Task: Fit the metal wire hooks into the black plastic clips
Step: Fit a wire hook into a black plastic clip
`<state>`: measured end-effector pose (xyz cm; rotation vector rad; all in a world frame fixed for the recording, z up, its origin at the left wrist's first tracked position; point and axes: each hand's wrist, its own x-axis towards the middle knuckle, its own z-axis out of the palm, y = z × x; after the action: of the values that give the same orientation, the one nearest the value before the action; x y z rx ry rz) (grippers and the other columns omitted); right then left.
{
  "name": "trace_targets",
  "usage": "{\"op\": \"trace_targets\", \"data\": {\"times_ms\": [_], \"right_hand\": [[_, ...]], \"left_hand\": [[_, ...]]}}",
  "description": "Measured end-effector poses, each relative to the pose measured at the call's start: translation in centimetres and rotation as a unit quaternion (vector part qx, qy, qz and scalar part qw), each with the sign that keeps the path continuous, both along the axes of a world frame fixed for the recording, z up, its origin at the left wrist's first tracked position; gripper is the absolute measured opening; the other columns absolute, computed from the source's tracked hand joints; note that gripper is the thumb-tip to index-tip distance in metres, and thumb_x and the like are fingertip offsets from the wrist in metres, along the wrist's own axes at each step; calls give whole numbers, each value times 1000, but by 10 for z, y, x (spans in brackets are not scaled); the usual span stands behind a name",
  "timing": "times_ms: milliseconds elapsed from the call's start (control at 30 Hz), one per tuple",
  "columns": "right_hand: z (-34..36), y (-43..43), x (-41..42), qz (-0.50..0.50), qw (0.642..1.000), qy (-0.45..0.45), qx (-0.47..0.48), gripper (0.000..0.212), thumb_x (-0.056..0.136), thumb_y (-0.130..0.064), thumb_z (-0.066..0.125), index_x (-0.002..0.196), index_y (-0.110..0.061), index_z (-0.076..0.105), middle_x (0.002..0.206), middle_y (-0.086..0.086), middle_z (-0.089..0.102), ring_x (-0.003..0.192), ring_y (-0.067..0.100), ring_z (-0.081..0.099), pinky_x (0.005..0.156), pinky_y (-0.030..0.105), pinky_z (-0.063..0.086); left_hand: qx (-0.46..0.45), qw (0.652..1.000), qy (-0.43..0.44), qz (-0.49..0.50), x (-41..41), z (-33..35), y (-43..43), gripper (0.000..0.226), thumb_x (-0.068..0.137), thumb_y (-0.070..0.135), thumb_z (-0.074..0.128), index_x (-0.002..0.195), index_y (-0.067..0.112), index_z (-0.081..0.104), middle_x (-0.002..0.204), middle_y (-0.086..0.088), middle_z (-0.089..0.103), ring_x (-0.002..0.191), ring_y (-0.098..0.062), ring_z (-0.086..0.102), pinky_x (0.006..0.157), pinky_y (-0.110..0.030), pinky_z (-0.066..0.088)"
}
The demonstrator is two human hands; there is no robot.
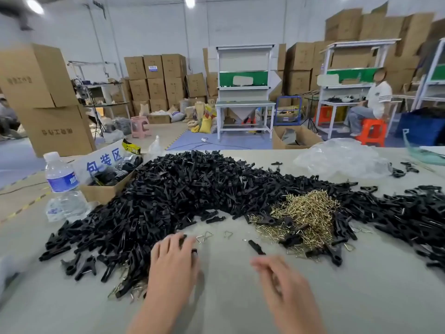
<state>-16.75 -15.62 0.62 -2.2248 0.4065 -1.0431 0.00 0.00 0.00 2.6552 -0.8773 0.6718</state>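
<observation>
Metal wire hooks (pixel 305 213): a shiny gold heap on the worktop (pixel 228 304), over to the right, with some black bits mixed in. A few loose hooks (pixel 204 237) lie just past the left hand.
Black plastic clips (pixel 183 186): a very big heap that runs across the worktop and curls round the gold heap. One single clip (pixel 256 247) lies alone, near the right hand's fingertips.
Left hand (pixel 172 263): palm down, low on the worktop, fingers stretched out. The fingertips touch a small black bit (pixel 194 251) at the edge of the big heap. It does not look like a grip.
Right hand (pixel 281 283): blurry, with loose, spread fingers. I can see nothing in it.
Hands: apart, with bare worktop between them.
Step now: I think this is the start of a new pair, picking one clip and one hook.
Risk one: the hooks are thin and tangled. Pulling one could drag out a bunch and scatter them.
Risk two: by the left wrist lie clips with wire showing (pixel 127 289), which may be done ones. A sweep of the arm could push them back into the big heap and mix them up.
Risk three: a hook pushed in crooked could slip out or poke a finger.
Nearby: a water bottle (pixel 62 182) and a cardboard box (pixel 106 191) on the left.
</observation>
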Motion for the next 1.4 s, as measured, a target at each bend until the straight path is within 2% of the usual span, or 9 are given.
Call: {"op": "trace_targets", "data": {"times_ms": [100,200,333,400,467,633,800,1133,1400], "right_hand": [[4,-21,45,40,994,89,-45,21,104,-26,52,110,-40,66,103,-27,61,89,-5,57,79,20,48],[-4,-36,76,48,985,134,-95,25,106,-26,45,120,-34,64,113,-23,60,101,-3,54,89,17,43],[-18,-50,89,68,983,124,-117,26,103,-22,45,118,-32,64,108,-22,58,100,-2,52,90,19,43],[-22,-54,92,80,989,88,-85,27,101,-15,51,115,-32,65,104,-24,58,98,-3,54,87,15,42],[-24,-56,91,103,994,38,4,31,101,-10,55,113,-37,65,102,-24,62,98,-2,59,82,11,44],[-16,-58,98,215,924,15,315,32,103,-23,55,132,-37,61,117,-17,70,97,11,72,83,23,56],[-17,-71,103,162,933,18,322,30,99,-17,64,118,-40,65,108,-18,74,79,8,74,70,20,57],[-22,-84,112,176,902,25,394,27,92,-15,73,116,-27,72,95,-10,74,65,9,68,60,19,52],[-19,-83,110,189,898,37,395,30,92,-13,72,115,-32,71,101,-9,73,69,14,71,60,24,55]], "left_hand": [[151,987,-23,48,28,-1,-17,38,93,31,63,129,16,64,140,-22,55,138,-42,43,118,-62,21],[248,966,-6,68,49,-3,-18,35,103,25,38,135,25,51,134,-5,55,137,-29,40,121,-59,0],[241,970,-35,19,50,3,-16,32,82,11,73,113,20,67,100,-1,64,99,-24,64,119,-58,24],[112,992,-34,-44,49,5,-18,33,69,10,90,96,19,74,86,1,66,76,-21,67,100,-50,52],[-91,982,91,-140,39,13,-27,18,89,17,75,103,28,72,96,12,67,80,-9,66,86,-30,55],[-428,787,392,-210,9,22,-98,22,100,5,55,105,21,70,93,5,76,81,-4,68,70,-15,52],[-479,741,425,-201,1,-2,-121,21,100,18,54,105,27,72,101,0,76,97,-20,72,85,-39,59],[-509,687,462,-237,8,-6,-122,20,91,32,52,98,27,70,95,-4,75,86,-18,73,72,-24,58],[-491,693,477,-228,19,-2,-114,26,92,33,53,103,12,64,96,-7,76,89,-22,73,82,-30,59]]}}
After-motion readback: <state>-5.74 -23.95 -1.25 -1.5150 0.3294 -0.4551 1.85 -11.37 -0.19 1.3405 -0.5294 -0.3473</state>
